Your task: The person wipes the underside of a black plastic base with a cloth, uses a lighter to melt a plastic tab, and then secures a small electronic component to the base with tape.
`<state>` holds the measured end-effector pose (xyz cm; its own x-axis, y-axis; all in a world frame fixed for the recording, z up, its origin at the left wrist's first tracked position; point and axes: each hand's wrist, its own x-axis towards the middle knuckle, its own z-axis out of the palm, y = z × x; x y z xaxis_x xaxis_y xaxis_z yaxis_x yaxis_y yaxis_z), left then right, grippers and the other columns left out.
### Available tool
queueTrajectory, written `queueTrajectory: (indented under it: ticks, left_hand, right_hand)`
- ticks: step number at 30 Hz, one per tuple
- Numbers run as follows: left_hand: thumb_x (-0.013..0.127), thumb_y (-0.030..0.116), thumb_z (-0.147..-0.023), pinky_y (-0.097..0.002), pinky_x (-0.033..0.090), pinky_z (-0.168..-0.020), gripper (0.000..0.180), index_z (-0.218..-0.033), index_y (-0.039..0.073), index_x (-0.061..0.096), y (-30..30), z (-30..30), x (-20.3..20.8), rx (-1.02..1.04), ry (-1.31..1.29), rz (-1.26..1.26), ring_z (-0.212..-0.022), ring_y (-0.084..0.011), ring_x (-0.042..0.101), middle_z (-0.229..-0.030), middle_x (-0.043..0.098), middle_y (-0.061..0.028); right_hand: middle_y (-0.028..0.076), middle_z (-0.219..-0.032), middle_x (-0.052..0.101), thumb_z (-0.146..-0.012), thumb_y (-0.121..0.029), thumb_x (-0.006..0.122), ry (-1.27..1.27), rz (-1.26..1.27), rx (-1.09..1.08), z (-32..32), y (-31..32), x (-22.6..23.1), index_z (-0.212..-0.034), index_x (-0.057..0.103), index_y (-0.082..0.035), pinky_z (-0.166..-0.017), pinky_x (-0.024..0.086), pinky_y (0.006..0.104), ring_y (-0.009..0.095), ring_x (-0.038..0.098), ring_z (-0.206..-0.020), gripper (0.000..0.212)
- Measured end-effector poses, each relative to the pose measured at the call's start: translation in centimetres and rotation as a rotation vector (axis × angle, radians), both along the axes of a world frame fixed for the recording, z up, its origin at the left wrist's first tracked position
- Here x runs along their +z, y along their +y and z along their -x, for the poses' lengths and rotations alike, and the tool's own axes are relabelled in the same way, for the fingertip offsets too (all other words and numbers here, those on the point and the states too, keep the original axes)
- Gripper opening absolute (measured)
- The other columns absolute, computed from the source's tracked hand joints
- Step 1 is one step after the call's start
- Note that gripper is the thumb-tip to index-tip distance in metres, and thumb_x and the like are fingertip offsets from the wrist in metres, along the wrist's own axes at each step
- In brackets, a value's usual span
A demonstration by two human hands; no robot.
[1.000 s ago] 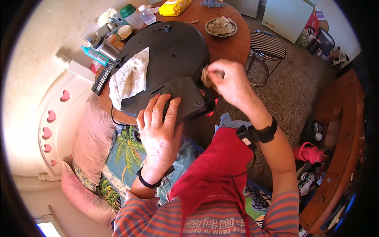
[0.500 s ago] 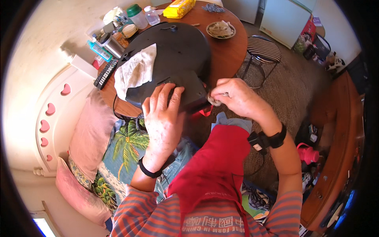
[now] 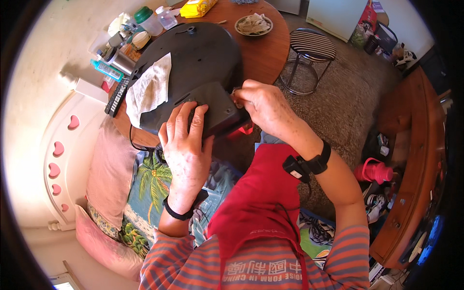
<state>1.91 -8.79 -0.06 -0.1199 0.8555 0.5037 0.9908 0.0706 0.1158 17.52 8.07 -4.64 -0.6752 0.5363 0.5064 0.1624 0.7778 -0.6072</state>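
Note:
A large round black appliance (image 3: pixel 193 63) with a boxy end lies flat on the round wooden table (image 3: pixel 268 53). My left hand (image 3: pixel 183 145) rests on that boxy end, its fingers stretched out over the top surface. At the box's right side is my right hand (image 3: pixel 266 104), closed in a pinch with the fingertips against the edge. A small crumpled wad is in that pinch, mostly hidden by the fingers. A white textured cloth (image 3: pixel 151 89) is draped over the appliance's left part. Something red (image 3: pixel 246 129) shows below the box.
Bottles and jars (image 3: pixel 147 21), a remote control (image 3: pixel 116 96) and a yellow packet (image 3: pixel 197 7) stand or lie around the appliance. A plate (image 3: pixel 253 25) sits at the far right. Beyond the table is a striped stool (image 3: pixel 313 44); a bed with pillows (image 3: pixel 108 166) is at left.
My right hand has moved from just off the box's corner up against its right side, covering more of the pale wad. My left hand stays on the box. The whole view has shifted slightly.

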Motion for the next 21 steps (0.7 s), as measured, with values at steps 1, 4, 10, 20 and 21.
queueTrajectory:
  ticks: [1,4,10,20,21]
  left_hand:
    - [0.086,-0.001,-0.064,-0.0488,0.04,-0.112,0.077,-0.137,0.011,0.064,-0.2,0.2,0.0,0.004,0.001,0.004,-0.135,-0.0361,0.054,-0.142,0.059,-0.0118]
    - [0.086,-0.001,-0.064,-0.0488,0.04,-0.112,0.077,-0.136,0.011,0.064,-0.2,0.3,0.0,0.007,0.0,0.006,-0.135,-0.0362,0.054,-0.141,0.059,-0.0117]
    - [0.087,0.0,-0.065,-0.0486,0.04,-0.113,0.077,-0.137,0.012,0.063,0.1,0.1,0.7,-0.027,-0.051,0.008,-0.134,-0.037,0.054,-0.143,0.058,-0.0124]
    - [0.08,-0.001,-0.075,-0.0468,0.041,-0.117,0.082,-0.151,0.003,0.05,-1.1,0.3,1.4,0.005,-0.323,-0.01,-0.138,-0.0419,0.051,-0.15,0.051,-0.0208]
    - [0.079,-0.001,-0.076,-0.0469,0.042,-0.117,0.082,-0.152,0.002,0.049,-1.2,0.5,1.2,0.008,-0.323,-0.009,-0.139,-0.0421,0.051,-0.15,0.051,-0.0218]
  right_hand:
    - [0.015,-0.086,0.064,-0.086,0.004,0.065,-0.033,-0.003,0.048,-0.5,-0.2,0.3,-0.096,0.071,-0.001,-0.075,0.055,0.0439,0.038,0.069,-0.084,0.013]
    - [0.017,-0.084,0.065,-0.088,-0.001,0.066,-0.379,0.036,0.329,-3.8,0.5,1.8,-0.096,0.072,-0.001,-0.075,0.054,0.0417,0.037,0.069,-0.084,0.01]
    - [0.009,-0.114,0.075,-0.106,-0.008,0.06,0.335,0.947,0.237,-7.4,3.3,-0.5,-0.124,0.07,0.007,-0.091,0.056,0.0295,0.014,0.07,-0.1,0.026]
    - [0.013,-0.122,0.072,-0.106,-0.008,0.054,0.733,1.37,0.349,-6.6,5.4,-0.2,-0.144,0.056,0.003,-0.075,0.053,0.0317,0.018,0.07,-0.097,0.039]
    - [0.011,-0.121,0.072,-0.105,-0.01,0.06,0.609,1.236,0.124,-6.0,5.6,0.4,-0.141,0.058,0.001,-0.078,0.056,0.0307,0.017,0.072,-0.103,0.038]
